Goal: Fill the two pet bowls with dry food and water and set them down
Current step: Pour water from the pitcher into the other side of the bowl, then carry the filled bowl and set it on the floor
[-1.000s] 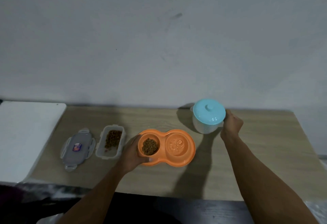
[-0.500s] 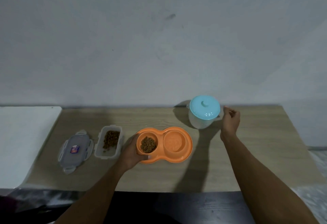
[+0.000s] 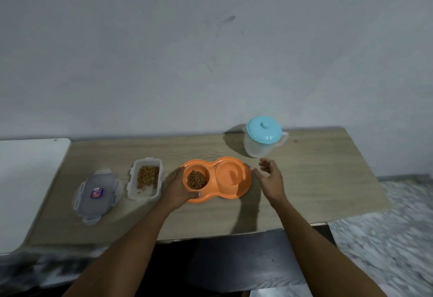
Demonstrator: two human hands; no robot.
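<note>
From the head view, the orange double bowl is seen standing on the wooden table, near its middle. Its left end is gripped by the left hand, the thumb curled onto the near rim. Dry food is heaped in the left compartment; whether water lies in the right one cannot be told. The right hand is held just beside the bowl's right end, fingers loosely apart and holding nothing. A clear jug with a blue lid is set farther back, to the right. An open food container and its lid are laid to the left.
</note>
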